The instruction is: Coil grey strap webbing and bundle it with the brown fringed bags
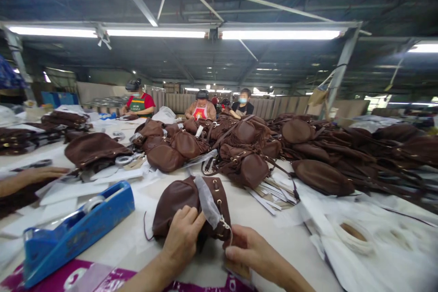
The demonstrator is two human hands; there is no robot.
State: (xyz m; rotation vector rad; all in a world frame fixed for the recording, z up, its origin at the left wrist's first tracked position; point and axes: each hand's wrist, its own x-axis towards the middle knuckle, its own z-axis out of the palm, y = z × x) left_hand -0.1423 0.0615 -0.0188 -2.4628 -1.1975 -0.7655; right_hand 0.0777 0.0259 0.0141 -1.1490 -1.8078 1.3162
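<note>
A brown drawstring bag (174,198) with metal eyelets lies on its side on the table in front of me. Pressed on its lower side, my left hand (183,235) grips the bag with bent fingers. A strip wrapped in translucent plastic (208,200) lies across the bag, with a small metal chain (224,223) at its lower end. At the bag's right edge, my right hand (253,251) has its thumb and fingers closed on a thin cord beside the chain. Below these fingers is a tan card (237,269), partly hidden.
A blue tape dispenser (80,228) stands at left, near another person's hand (37,178). Piled brown bags (239,146) stretch across the table. At right, a white roll (354,235) rests on plastic sheets. Several people sit beyond the pile.
</note>
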